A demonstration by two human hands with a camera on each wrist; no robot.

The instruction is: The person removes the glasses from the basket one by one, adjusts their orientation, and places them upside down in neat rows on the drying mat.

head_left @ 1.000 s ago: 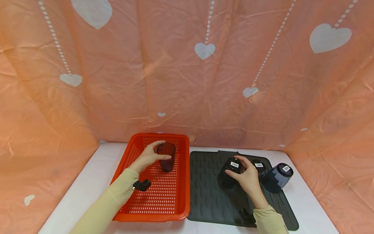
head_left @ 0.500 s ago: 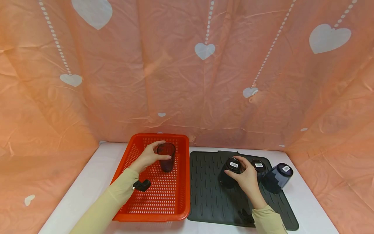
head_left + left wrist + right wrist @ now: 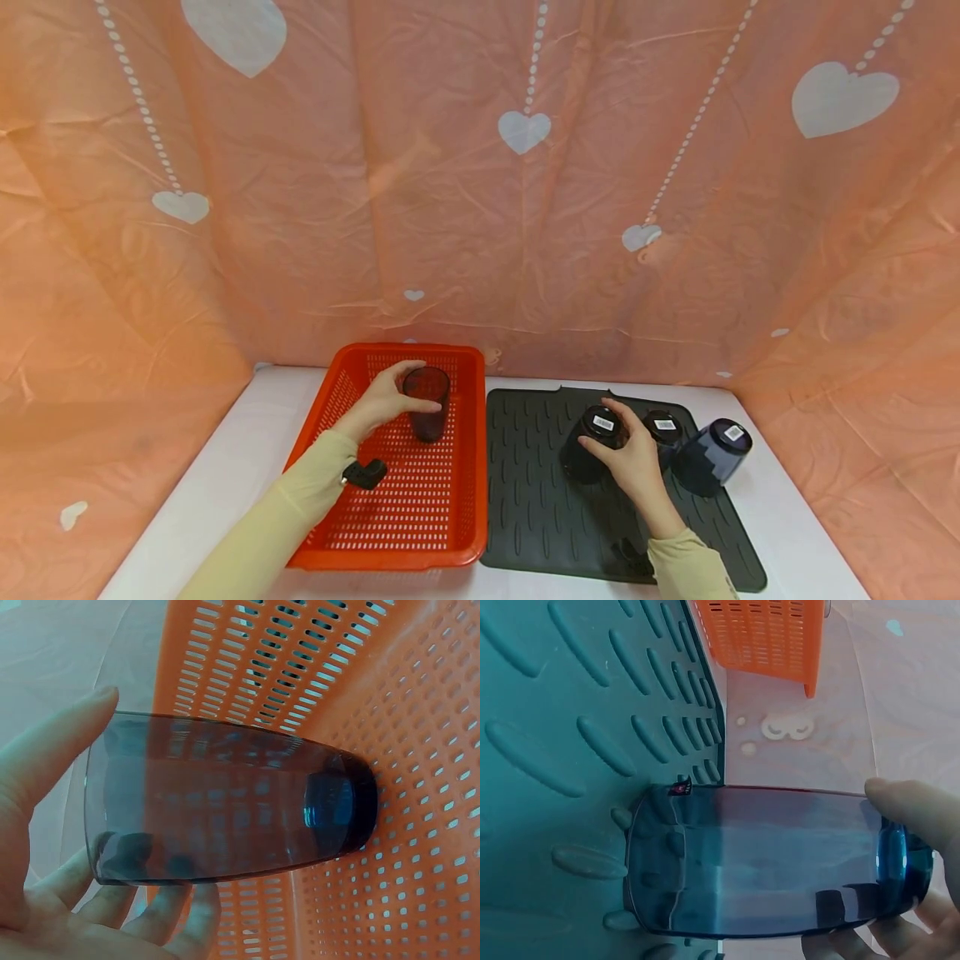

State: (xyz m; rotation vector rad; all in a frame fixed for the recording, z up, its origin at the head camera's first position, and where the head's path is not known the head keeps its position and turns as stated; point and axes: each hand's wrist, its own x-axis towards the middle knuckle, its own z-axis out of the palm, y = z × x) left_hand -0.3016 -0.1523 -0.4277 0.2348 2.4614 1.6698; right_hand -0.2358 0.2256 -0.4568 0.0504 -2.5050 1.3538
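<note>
Left hand grips a glass inside the basket; right hand grips another glass beside two upturned glasses.

The sleeved left forearm and right forearm are stretched forward, while the left hand and the right hand are each curved into a grip, thumb opposed to fingers.

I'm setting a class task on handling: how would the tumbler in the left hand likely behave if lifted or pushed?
The tumbler is probably stiff: its see-through wall shows no dent under the left hand. That smooth, glossy wall may be slippery. Pushed near the rim, it could tip, being tall with a narrower base.
</note>
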